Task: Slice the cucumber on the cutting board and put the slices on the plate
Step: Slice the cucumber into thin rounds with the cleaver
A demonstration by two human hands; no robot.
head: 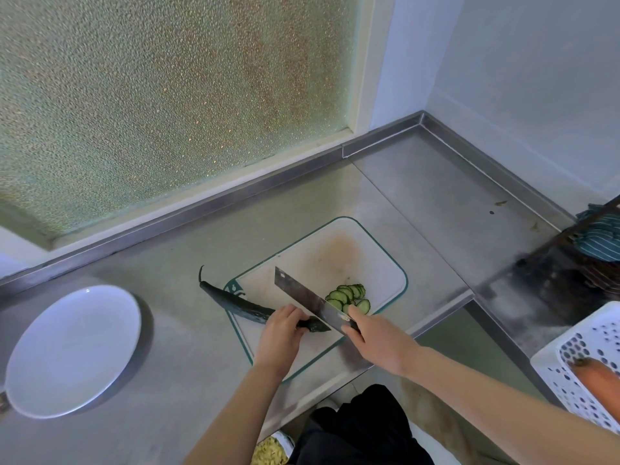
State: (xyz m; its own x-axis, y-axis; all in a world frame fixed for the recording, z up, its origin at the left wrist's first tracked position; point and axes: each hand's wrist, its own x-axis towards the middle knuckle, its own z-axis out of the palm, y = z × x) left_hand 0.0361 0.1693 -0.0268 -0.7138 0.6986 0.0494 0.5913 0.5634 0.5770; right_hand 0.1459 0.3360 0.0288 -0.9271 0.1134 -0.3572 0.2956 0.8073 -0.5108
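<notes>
A long dark green cucumber [235, 305] lies across the left edge of the white cutting board [335, 256], its stem end out on the steel counter. My left hand [280, 333] grips it near the cut end. My right hand [375, 340] holds the handle of a broad cleaver [307, 302], whose blade stands against the cucumber's cut end. Several thin cucumber slices [349, 297] lie in a pile on the board to the right of the blade. The white plate [72, 350] sits bare at the far left of the counter.
The steel counter [436, 203] runs back to a frosted window and a corner wall. A white perforated basket [583, 360] with a carrot [600, 377] stands at the right edge, behind it a dark rack with a striped cloth [600, 239]. The counter's front edge runs close below the board.
</notes>
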